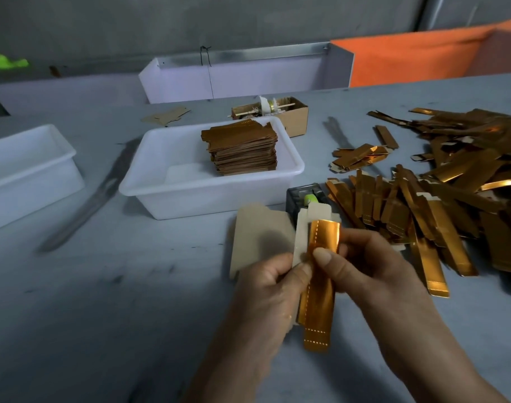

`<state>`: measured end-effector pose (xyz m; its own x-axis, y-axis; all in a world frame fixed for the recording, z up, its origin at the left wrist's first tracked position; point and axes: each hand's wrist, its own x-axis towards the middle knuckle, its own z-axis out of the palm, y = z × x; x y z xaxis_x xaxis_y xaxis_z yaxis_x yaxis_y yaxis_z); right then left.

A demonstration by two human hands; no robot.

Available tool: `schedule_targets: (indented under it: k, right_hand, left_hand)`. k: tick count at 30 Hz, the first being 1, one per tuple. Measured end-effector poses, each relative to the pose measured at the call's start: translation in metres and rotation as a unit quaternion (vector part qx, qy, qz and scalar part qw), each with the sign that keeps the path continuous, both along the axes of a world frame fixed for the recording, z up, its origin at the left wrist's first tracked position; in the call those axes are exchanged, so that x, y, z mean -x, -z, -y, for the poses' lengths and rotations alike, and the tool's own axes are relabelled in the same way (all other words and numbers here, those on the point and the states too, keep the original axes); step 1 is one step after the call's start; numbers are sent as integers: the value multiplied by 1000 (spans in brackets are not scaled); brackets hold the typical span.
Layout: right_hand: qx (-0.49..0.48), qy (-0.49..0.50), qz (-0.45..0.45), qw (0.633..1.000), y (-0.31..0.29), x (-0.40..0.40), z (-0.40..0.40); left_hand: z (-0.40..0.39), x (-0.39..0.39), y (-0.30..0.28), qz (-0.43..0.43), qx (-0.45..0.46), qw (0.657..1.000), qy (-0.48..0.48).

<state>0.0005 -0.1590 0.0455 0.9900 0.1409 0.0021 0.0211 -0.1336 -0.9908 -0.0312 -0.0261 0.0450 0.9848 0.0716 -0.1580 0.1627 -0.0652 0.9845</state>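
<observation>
A gold foil carton blank [321,289], partly folded with its pale inner side showing, is held upright between both hands above the table. My left hand [265,289] pinches its left edge with thumb and fingers. My right hand [364,266] grips its right side, thumb pressed on the gold face. A flat beige card blank [257,237] lies on the table just behind my left hand. A stack of flat gold blanks [244,149] stands in a white plastic tub [167,181].
A big heap of folded gold cartons [440,187] covers the table at right. A small dark glue device [303,196] sits behind the hands. A second white tub [24,170] is at left, a cardboard box [295,117] and white tray [234,80] behind.
</observation>
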Motion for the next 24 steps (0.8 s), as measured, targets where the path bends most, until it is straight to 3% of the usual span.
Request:
schedule_targets:
  k: [3, 12, 20, 22, 24]
  right_hand:
    - [-107, -77, -90, 987, -1, -4, -1]
    - [-128, -81, -124, 981, 2, -6, 3]
    - [-113, -20, -117, 987, 5, -7, -4]
    - [-115, -6, -120, 986, 6, -6, -7]
    - [-121, 4, -127, 984, 6, -5, -11]
  left_hand:
    - [0, 2, -3, -7, -11, 1000, 17]
    - [-6, 2, -4, -34, -1, 999, -21]
    - [2, 4, 10, 46, -91, 983, -152]
    - [7, 5, 14, 73, -148, 968, -187]
    - [13, 7, 12, 122, -287, 928, -207]
